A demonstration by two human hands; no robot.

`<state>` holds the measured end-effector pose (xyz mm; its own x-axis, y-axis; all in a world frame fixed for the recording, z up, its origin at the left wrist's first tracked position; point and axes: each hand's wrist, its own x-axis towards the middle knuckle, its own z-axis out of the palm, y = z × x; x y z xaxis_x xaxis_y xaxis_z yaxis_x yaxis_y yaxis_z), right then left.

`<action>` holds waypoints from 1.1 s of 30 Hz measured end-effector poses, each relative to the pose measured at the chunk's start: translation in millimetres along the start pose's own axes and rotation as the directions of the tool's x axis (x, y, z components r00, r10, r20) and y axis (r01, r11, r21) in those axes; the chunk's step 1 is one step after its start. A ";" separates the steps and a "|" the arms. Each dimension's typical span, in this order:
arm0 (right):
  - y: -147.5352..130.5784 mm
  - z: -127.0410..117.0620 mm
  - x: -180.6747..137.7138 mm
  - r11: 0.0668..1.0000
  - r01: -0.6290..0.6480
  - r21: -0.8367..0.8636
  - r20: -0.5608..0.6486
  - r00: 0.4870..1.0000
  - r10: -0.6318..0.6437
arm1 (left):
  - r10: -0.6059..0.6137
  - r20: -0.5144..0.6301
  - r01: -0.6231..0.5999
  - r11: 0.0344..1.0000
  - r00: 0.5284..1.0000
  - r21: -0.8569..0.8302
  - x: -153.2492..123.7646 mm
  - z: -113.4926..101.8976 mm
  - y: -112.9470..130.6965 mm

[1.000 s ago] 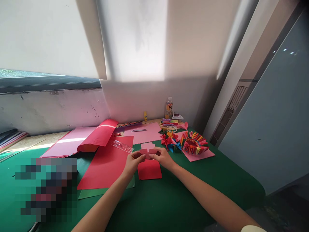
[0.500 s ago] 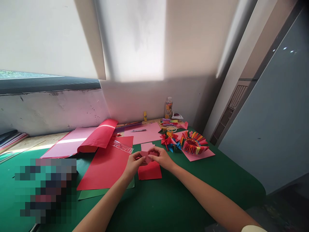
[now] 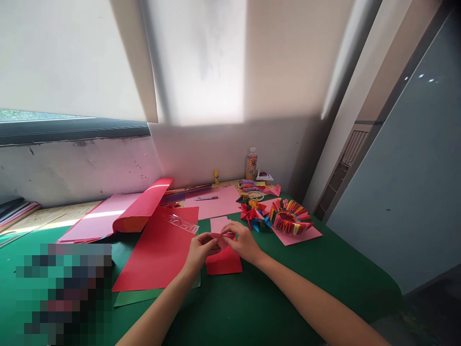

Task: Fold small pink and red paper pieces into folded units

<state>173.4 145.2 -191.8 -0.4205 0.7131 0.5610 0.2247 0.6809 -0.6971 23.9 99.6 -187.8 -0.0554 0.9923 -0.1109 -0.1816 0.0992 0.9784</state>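
Note:
Between my two hands is a small piece of pink paper, partly covered by the fingers. My left hand pinches its left side. My right hand grips the right side, fingertips bent over the top edge. Below the hands a small red paper lies on the green tabletop. Just beyond them is a pale pink paper strip. To the left, a clear ruler rests on a large red sheet.
Right of the hands stand a multicoloured folded-paper ring and a star-like paper piece. Along the back are a bottle, a glue stick and a pink sheet with a pen. A curled red sheet lies left.
The pink paper has tilted and shows less of its face. Both hands still hold it, with the fingers slightly shifted. The whole view has moved a little.

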 end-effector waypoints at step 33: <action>4.5 -4.5 -0.3 0.765 0.458 -0.452 0.134 0.883 -0.449 | -0.098 -0.016 0.086 0.931 0.995 -0.355 4.4 -3.7 -3.1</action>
<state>178.5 148.8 -193.0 -0.5903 0.3019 0.7486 0.3771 0.9232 -0.0749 20.5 103.4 -191.9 -0.0531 0.9765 -0.2088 -0.5225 0.1510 0.8392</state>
